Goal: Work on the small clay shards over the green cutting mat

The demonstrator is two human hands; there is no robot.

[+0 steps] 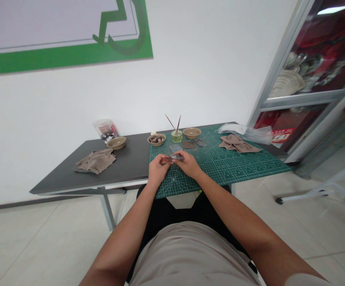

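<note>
My left hand (158, 168) and my right hand (189, 164) meet just above the front part of the green cutting mat (217, 169). Between the fingertips is a small grey piece (177, 157), like a folded bit of sandpaper; its kind is hard to make out. My right thumb and fingers pinch it. My left fingers are closed against its left side, and what they hold is mostly hidden. Just beyond the hands lie a light grey square (175, 148), a brown square (188, 145) and a dark grey square (200, 142), like sandpaper sheets.
Behind the squares stand a bowl of dark pieces (156, 140), a glass jar (177, 137) with two thin brushes, and a tan bowl (192, 133). Brown cloths (96, 161) lie at both sides. Another bowl (116, 143) and a clear tub (104, 130) are left; a plastic bag (250, 133) is right.
</note>
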